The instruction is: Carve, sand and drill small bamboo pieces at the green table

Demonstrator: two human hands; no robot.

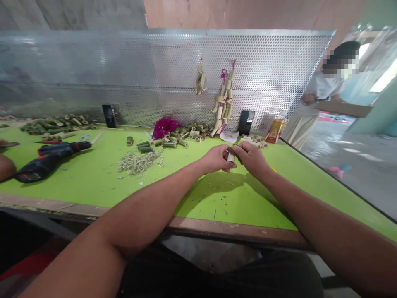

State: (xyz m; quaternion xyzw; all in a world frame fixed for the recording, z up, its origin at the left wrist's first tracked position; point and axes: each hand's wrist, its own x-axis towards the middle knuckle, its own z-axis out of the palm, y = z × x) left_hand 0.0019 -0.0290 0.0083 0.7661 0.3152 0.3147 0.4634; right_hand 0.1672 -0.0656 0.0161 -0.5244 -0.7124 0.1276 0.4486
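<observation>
Above the green tabletop (198, 192), my left hand (217, 158) is closed around a short, pale bamboo piece (230, 157). My right hand (250, 158) meets it at the top end, its fingers pinched together. Something small and dark shows between those fingers, too little of it to name. Below both hands, tiny shavings and dark specks are scattered on the green surface. Beyond them lie several peeled bamboo pieces (253, 140) and a crumpled white paper (229, 137).
Left of centre are green bamboo pieces (169, 145), purple string (165, 126) and a heap of shavings (139, 162). A power drill (46, 162) lies further left, near another person's hand (6, 165). Bamboo strings (226, 99) hang on perforated metal. Phones (246, 122) and a bottle (276, 129) stand behind.
</observation>
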